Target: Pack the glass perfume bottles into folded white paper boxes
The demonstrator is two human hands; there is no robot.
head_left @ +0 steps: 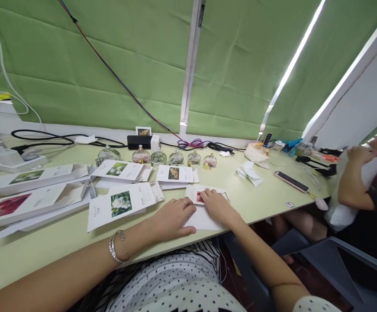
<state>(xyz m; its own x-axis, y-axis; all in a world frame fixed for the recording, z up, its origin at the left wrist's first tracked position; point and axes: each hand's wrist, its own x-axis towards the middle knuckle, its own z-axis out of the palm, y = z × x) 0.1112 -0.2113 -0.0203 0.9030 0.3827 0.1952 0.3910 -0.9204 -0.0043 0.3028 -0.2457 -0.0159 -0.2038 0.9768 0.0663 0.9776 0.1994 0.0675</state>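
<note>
A flattened white paper carton with a pink picture (199, 197) lies in front of me, one panel raised over a plain white panel (201, 219). My right hand (218, 207) rests on the printed panel, fingers laid over it and slightly bent, partly covering the picture. At the carton's left edge is my left hand (174, 219), palm down, fingers spread and thumb apart; its fingertips touch the edge. Left of that hand lies a flat carton with a white flower (120, 203). Another flat carton with a yellow flower (174, 173) lies just beyond my hands.
Several round perfume bottles (176, 157) stand in a row behind the cartons. More flat cartons (6, 206) spread along the left. Crumpled paper (249, 173), a phone (291, 181) and a cloth bag (256, 154) lie rightward. Another person's arm (353, 177) is at far right.
</note>
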